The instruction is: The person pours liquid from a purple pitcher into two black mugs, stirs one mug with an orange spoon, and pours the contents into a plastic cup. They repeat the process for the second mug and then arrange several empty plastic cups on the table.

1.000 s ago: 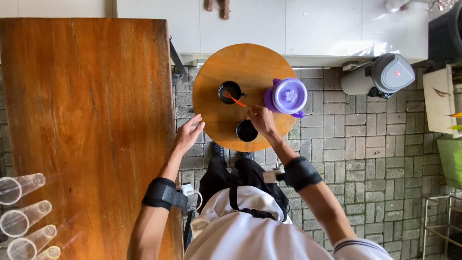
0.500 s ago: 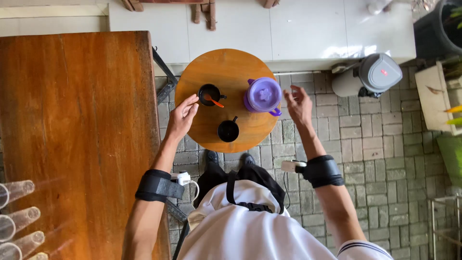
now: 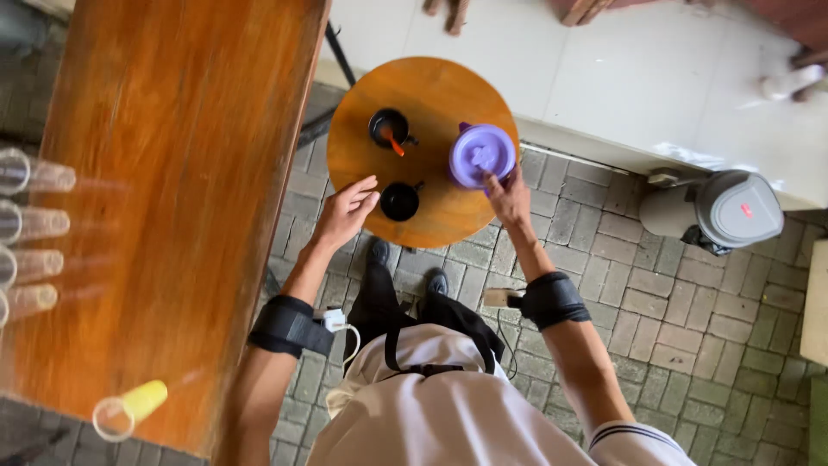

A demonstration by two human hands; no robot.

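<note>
1. My right hand (image 3: 509, 197) is on the near edge of the purple lidded jug (image 3: 482, 155), fingers curled onto the lid rim. It looks like a light grip just being taken, not a full wrap.
2. The jug stands upright on the right side of the round wooden table (image 3: 431, 95), close to its edge.
3. My left hand (image 3: 347, 211) is open and empty, fingers spread, resting at the table's left rim just beside the near black cup (image 3: 400, 201).
4. 2 black cups sit on the table. The far black cup (image 3: 388, 128) has an orange spoon (image 3: 396, 145) in it; the near one has none.
5. Step in hand, as I judge it: getting hold of the jug. A lift would call for a firmer grip, since the fingers only reach the lid.
6. In the way: the near cup sits just left of the jug, so a sweep leftward risks clipping it.
7. Around: a long wooden bench top (image 3: 164, 198) on the left with clear glasses (image 3: 26, 224) lying along its edge, and a grey bin (image 3: 720, 211) on the brick floor to the right.
</note>
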